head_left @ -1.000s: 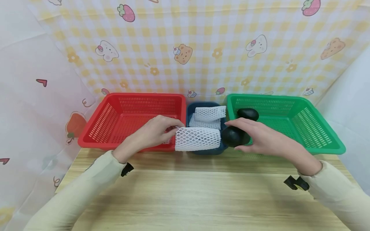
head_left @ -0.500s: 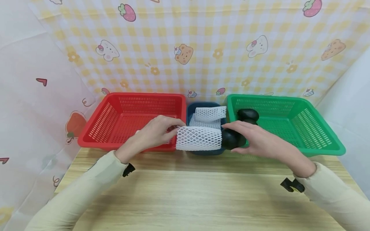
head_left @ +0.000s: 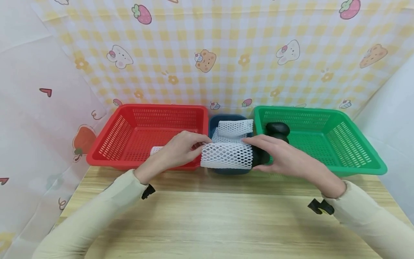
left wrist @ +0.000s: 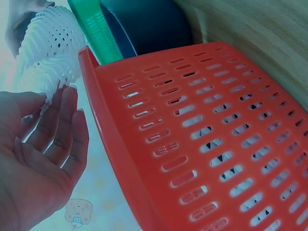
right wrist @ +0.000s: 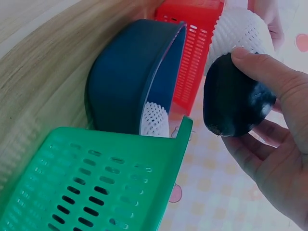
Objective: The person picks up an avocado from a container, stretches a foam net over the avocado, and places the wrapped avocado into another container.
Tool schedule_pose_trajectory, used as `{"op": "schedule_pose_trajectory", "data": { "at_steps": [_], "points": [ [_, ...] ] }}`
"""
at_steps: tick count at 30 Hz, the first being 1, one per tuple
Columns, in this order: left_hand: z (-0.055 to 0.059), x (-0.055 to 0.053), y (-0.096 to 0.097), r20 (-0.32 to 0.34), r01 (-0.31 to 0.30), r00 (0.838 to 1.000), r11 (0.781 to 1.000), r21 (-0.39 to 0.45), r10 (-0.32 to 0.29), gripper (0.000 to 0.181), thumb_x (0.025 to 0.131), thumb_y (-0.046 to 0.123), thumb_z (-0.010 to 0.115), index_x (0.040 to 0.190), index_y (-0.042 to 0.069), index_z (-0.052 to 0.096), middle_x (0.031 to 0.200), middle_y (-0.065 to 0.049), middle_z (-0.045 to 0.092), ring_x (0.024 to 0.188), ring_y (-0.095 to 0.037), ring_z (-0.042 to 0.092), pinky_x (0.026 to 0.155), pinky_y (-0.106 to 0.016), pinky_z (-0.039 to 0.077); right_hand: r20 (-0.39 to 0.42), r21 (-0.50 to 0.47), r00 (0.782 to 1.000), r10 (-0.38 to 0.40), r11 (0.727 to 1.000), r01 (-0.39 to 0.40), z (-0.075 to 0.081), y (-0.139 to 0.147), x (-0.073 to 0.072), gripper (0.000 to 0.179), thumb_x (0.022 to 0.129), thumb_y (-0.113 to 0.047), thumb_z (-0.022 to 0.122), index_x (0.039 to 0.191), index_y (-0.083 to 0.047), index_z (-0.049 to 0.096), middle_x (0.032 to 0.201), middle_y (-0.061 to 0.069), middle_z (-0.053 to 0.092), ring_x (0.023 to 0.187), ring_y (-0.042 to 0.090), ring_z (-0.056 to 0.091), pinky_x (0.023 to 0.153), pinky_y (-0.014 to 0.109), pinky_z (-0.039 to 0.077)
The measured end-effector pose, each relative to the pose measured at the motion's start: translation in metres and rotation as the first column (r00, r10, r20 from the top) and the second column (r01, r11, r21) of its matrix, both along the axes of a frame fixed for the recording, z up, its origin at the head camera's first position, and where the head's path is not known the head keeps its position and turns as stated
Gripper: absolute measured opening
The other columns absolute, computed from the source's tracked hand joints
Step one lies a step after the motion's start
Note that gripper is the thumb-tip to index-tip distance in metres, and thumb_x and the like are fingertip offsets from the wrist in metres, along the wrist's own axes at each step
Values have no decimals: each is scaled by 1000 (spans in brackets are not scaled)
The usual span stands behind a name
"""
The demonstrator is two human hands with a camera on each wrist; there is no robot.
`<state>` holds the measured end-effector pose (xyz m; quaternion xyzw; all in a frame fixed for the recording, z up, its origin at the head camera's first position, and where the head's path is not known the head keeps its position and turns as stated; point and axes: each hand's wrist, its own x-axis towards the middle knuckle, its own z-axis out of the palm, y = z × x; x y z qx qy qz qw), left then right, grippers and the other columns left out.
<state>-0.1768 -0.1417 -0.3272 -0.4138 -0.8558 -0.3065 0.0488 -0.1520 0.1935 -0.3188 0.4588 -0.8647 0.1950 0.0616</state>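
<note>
My left hand (head_left: 181, 148) pinches the left end of a white foam net sleeve (head_left: 226, 155), which hangs above the front of the dark blue bin (head_left: 231, 171). In my right hand (head_left: 286, 153) is a dark, smooth avocado (right wrist: 233, 98), gripped between thumb and fingers. The avocado's left end is inside the sleeve's right opening; its right part still shows. The left wrist view has the thumb and fingertips on the sleeve's edge (left wrist: 48, 86). More foam net sleeves (head_left: 235, 127) lie in the blue bin.
To the left stands a red basket (head_left: 168, 117), with a white netted item (head_left: 155, 149) partly hidden behind the left hand. A green basket (head_left: 323, 142) at right holds dark avocados (head_left: 277, 128). The wooden table (head_left: 207, 219) extends in front, a patterned cloth (head_left: 181, 82) behind.
My right hand has moved left with the avocado, whose end has entered the sleeve. The left hand and sleeve have shifted slightly right.
</note>
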Motion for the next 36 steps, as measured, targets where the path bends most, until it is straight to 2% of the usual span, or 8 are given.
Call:
{"op": "schedule_pose_trajectory", "data": {
  "at_steps": [7,12,15,20,26,30,36],
  "points": [
    [0,2,-2,20,-14,1000,999,-45,15,33,86,10,80,119,10,75,108,-2,73,88,-15,65,78,-37,57,-14,-3,1000,3,1000,-3,-2,-1,-1,77,76,-21,93,143,-10,56,133,5,59,118,23,59,86,44,55],
    [3,7,-6,31,-11,999,998,-69,13,57,84,11,76,139,15,63,133,-1,63,115,-18,58,89,-39,54,3,4,1000,-5,1000,5,-3,-1,-1,77,77,-23,92,144,-12,55,133,5,59,117,24,60,86,44,55],
    [4,10,-4,-11,27,1000,998,-59,-28,62,86,12,70,146,16,56,143,-2,55,126,-20,52,97,-42,49,11,3,1000,8,1000,-8,-4,-2,-1,77,77,-22,92,144,-10,55,133,6,60,116,24,61,86,44,55],
    [9,20,9,-123,98,987,993,-67,-106,57,89,21,64,145,14,56,144,-1,55,124,-18,52,96,-42,45,24,-6,999,21,1000,-21,-5,-5,-1,77,77,-21,92,143,-8,56,133,8,60,116,26,61,86,44,55],
    [8,28,27,-217,93,969,987,-134,-120,56,94,43,68,142,17,60,139,1,58,123,-13,54,96,-36,44,39,4,999,3,1000,-3,-4,-6,1,78,76,-22,92,144,-8,56,133,9,60,117,26,61,87,44,55],
    [4,27,37,-229,93,965,986,-140,-124,59,91,43,74,141,15,61,137,-1,60,124,-14,54,99,-35,43,48,6,999,-9,1000,8,-4,-6,4,78,77,-22,92,144,-9,56,132,9,61,117,26,61,87,45,56],
    [0,27,47,-213,98,969,985,-139,-126,59,91,40,76,142,14,60,135,-2,62,118,-14,57,92,-30,47,62,-1,998,-6,1000,6,-3,-7,6,77,78,-21,91,145,-9,55,134,8,60,120,25,59,89,45,54]
  ]
}}
